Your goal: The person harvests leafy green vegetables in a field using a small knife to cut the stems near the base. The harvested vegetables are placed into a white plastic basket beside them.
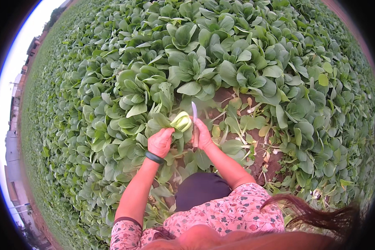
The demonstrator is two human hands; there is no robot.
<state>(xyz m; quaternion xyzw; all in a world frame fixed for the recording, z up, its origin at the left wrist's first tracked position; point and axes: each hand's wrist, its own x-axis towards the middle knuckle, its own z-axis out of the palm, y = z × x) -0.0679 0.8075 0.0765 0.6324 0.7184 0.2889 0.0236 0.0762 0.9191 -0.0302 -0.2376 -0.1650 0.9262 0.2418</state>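
Note:
My left hand (160, 142) grips a cut head of bok choy (182, 122) by its leaves. Its pale green stem base points up and to the right, toward my other hand. In my right hand (202, 134) is a knife (194, 112) with a wooden handle, its blade pointing away from me. The blade stands just right of the stem base, and a small gap shows between them. Part of the handle is hidden by my fingers.
Dense bok choy plants (187, 65) grow ahead and to both sides. Loose trimmed leaves (234, 147) and stem pieces lie on the brown soil (270, 162) to the right. Buildings (15, 156) line the field's far left edge.

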